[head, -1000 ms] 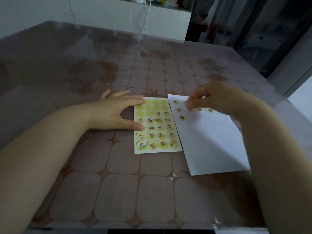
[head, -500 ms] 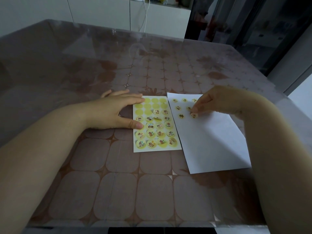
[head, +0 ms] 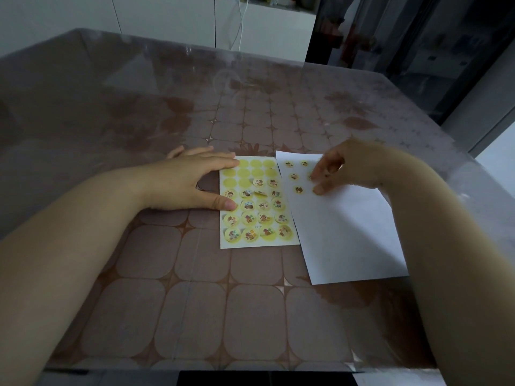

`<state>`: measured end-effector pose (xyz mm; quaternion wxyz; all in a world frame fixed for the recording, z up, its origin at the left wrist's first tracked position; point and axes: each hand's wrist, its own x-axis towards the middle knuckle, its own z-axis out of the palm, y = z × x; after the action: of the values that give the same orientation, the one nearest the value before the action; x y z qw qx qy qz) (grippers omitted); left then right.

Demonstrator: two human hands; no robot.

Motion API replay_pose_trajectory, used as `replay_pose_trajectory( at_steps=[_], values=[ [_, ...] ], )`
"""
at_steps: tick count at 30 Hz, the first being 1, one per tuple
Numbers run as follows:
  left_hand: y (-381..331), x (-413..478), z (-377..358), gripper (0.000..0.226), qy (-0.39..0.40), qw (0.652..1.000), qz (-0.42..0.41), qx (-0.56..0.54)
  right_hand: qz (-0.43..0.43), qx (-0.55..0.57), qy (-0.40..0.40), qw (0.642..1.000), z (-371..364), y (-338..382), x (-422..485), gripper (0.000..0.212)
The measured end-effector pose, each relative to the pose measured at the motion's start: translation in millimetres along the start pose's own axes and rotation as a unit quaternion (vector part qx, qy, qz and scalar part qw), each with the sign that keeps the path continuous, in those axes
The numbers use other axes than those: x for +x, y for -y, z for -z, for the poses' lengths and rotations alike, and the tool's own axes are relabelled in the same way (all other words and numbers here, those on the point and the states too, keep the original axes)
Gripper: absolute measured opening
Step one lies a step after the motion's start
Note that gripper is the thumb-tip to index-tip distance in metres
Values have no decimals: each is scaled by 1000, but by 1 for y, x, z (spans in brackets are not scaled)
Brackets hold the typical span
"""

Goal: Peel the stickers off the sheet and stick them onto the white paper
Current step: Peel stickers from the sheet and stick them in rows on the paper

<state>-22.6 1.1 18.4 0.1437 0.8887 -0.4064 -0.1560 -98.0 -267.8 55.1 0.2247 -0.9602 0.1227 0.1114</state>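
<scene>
A: Fingertips (head: 315,175) of right hand (head: 351,165) are bent down and close together, touching white paper (head: 342,232) right of centre. Nothing visibly pinched.
B: Stickers?
A: Placed stickers (head: 298,189) sit at paper's top left, one partly under the index tip. Sticker sheet (head: 257,201) is mid-frame, right against paper's left edge; top rows bare.
B: Other hand?
A: Left hand (head: 189,182) lies flat, fingers straight, thumb pinning sheet's left edge to table (head: 167,302).
B: Tip?
A: Likely press-down: rub from centre outward, leave gaps between neighbours.
</scene>
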Motion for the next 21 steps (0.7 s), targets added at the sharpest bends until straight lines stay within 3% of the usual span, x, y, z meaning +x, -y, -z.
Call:
replay_pose_trajectory(
  at_steps=[2, 4, 9, 13, 17, 21],
  values=[
    [0, 0, 0, 101, 0, 1000, 1, 1, -23, -19, -12, 999, 1, -1, 3, 48],
    [-1, -1, 0, 101, -1, 1000, 2, -1, -36, -19, -14, 999, 2, -2, 4, 58],
    [-2, -1, 1, 101, 3, 1000, 4, 2, -12, 7, -31, 999, -1, -7, 4, 36],
    [-1, -1, 1, 102, -1, 1000, 1, -1, 8, 25, -39, 999, -5, -1, 1, 31],
    [-1, -1, 0, 102, -6, 1000, -2, 1, 131, 86, -88, 984, -22, 25, -2, 13],
    [-1, -1, 0, 102, -6, 1000, 3, 9, 198, 50, -71, 976, -49, 50, -1, 9]
  ],
)
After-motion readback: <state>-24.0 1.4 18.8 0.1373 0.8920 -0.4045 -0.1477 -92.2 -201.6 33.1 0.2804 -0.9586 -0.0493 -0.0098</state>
